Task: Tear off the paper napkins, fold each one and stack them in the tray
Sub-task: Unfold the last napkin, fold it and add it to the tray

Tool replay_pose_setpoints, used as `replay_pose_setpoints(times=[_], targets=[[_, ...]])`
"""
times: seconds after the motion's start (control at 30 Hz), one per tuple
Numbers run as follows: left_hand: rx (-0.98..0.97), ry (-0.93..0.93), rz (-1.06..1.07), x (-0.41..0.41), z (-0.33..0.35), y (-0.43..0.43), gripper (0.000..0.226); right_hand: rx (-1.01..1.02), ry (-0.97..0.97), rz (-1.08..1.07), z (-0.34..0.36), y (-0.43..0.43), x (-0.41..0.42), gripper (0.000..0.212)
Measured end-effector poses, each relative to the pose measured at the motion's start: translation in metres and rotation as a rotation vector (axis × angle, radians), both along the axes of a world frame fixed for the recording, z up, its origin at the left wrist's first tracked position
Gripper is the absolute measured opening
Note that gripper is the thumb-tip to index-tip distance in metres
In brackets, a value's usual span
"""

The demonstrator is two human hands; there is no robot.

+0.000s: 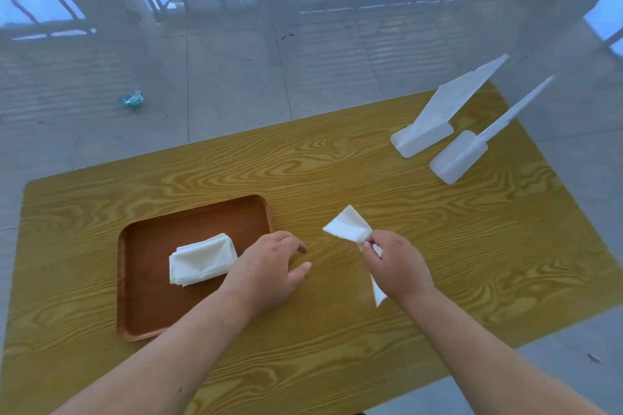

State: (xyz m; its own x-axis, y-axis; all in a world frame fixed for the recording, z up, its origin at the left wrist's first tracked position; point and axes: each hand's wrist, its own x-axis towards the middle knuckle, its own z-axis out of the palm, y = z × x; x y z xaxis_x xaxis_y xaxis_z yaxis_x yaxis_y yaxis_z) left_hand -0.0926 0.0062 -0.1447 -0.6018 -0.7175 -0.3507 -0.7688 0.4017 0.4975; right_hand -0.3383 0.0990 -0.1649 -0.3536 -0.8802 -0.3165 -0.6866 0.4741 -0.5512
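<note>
The right hand (394,266) pinches a white paper napkin (350,226) between thumb and fingertips, holding it above the table (371,172). The napkin is soft and creased — a flat, fan-like flap spreads up and away from the fingers toward the far left, while a narrow pointed tail (378,293) hangs out below the palm toward the near edge, so its long axis runs roughly from near to far through the fist.

The left hand (269,263) holds nothing; its fingers are loosely curled and spread, palm down over the table's yellow wood-grain surface, just beside the right rim of the tray (135,280). The tray is a shallow, reddish-brown wooden rectangle with rounded corners, lying left of both hands. In it — just left of the left hand — sits a stack of folded napkins (202,259), thick-edged, its long side slanting from near left to far right.

Far right of the right hand stand two white plastic holders (435,125), flat-based with upright blades.
</note>
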Motion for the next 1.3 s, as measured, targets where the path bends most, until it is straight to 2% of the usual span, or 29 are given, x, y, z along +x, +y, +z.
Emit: replay_pose_setpoints(times=[0.1,0.2,0.33,0.43,0.63,1.0,1.07,1.2,1.3], targets=[[0.175,0.054,0.153,-0.01,0.009,-0.001,0.029,0.036,-0.293,-0.139,0.019,-0.013,0.004,0.027],[0.39,0.235,0.374,-0.017,0.013,-0.002,0.02,0.027,-0.56,-0.217,0.035,-0.025,0.015,0.025],[0.573,0.47,0.538,-0.023,0.018,-0.002,0.026,-0.021,-0.751,-0.19,0.04,-0.032,0.035,0.023],[0.602,0.544,0.577,-0.02,0.023,-0.003,0.022,-0.038,-0.737,-0.169,0.038,-0.036,0.047,0.023],[0.532,0.535,0.589,-0.01,0.03,-0.001,0.012,-0.085,-0.685,-0.092,0.04,-0.038,0.059,0.023],[0.202,0.275,0.471,0.008,0.042,-0.001,0.012,-0.098,-0.83,-0.124,0.051,-0.041,0.079,0.026],[0.177,0.252,0.467,0.009,0.044,-0.001,0.01,-0.082,-0.856,-0.092,0.052,-0.041,0.08,0.021],[0.239,0.289,0.497,0.009,0.044,-0.002,0.009,-0.08,-0.863,-0.045,0.056,-0.041,0.083,0.013],[0.352,0.369,0.553,0.011,0.044,-0.005,0.015,-0.075,-0.835,-0.027,0.063,-0.041,0.087,0.021]])
